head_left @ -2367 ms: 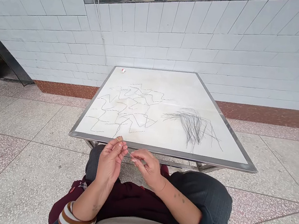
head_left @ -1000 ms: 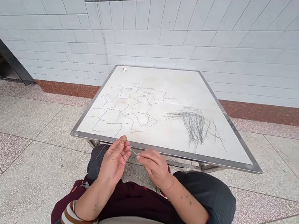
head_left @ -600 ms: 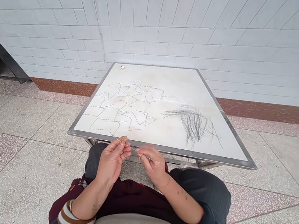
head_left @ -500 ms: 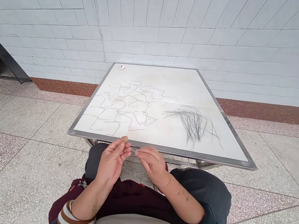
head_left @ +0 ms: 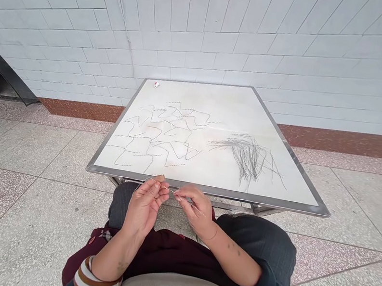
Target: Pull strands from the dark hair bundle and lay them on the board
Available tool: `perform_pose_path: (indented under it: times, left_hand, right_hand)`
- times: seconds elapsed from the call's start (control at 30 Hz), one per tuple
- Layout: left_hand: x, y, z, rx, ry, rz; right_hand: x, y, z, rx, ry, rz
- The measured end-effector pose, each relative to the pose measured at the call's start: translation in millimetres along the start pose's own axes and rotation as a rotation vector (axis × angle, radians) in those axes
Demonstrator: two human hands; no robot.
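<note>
A thin, pale wire [head_left: 171, 191], curved at its left end, is being held at the near edge of the white table [head_left: 219, 104]. It is being pinched between closed thumb and fingers by the left hand [head_left: 144, 206] and right hand [head_left: 198, 211].

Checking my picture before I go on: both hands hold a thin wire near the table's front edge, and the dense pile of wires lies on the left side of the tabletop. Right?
Not quite: the head view shows the dense pile of wires on the right side of the tabletop. The rest stands.
</note>
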State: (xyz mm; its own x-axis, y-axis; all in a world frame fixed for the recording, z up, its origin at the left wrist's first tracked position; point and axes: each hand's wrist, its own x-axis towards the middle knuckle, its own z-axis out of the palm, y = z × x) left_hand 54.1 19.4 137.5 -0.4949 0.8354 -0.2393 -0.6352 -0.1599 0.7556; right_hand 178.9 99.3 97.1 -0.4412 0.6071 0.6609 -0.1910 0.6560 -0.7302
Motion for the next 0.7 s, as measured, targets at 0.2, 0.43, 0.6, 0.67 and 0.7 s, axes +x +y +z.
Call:
perform_pose_path:
  times: [0.2,0.43,0.6,0.67,0.7]
  left_hand:
    - [-2.4,-0.6,2.2,0.077,-0.002,0.036]
    - [-2.0,-3.6,1.3,0.054,-0.029,0.092]
    - [-1.9,-5.4,1.2,0.032,-0.013,0.108]
    - [-1.9,-5.9,0.9,0.02,0.004,0.083]
    - [-2.0,-6.0,0.7,0.017,0.011,0.07]
  right_hand:
    - [0.0,3.1,0.2,-0.014,0.03,-0.024]
    - [-2.0,-1.3,7.0,0.169,0.055,0.197]
    - [-1.5,-3.2,6.7,0.211,0.062,0.191]
    - [-0.4,-2.5,2.2,0.076,0.024,0.061]
    - [0.2,-2.1,-0.2,0.022,0.002,-0.002]
